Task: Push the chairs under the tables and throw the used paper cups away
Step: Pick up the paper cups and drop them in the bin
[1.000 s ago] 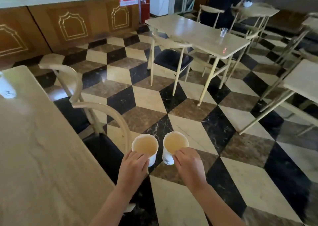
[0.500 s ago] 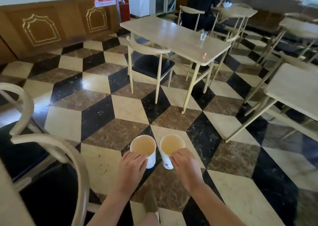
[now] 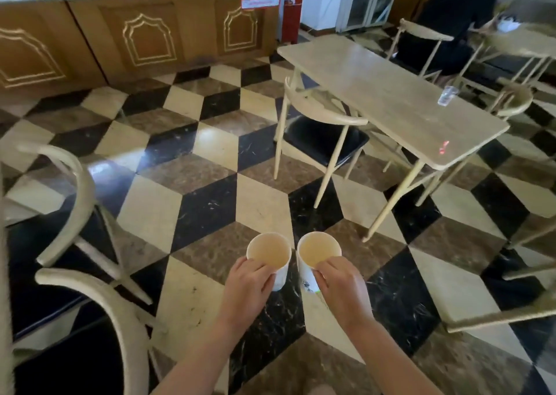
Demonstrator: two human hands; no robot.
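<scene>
Below, I see my left hand (image 3: 249, 286) gripping one paper cup (image 3: 268, 257) and my right hand (image 3: 340, 286) gripping another cup (image 3: 317, 256), side by side above the checkered floor (image 3: 210, 208). Ahead, a chair (image 3: 322, 132) stands pulled out from a table (image 3: 391, 99).

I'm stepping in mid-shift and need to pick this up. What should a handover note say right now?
Left hand: holding a paper cup, upright.
Right hand: holding a second paper cup, upright, beside the first.
Done: two cups collected.
Left: bin both; no bin in view. A clear cup sits on the table ahead. The black-seated chair there stands pulled out; push it in. The chairs at left need checking too.
</scene>
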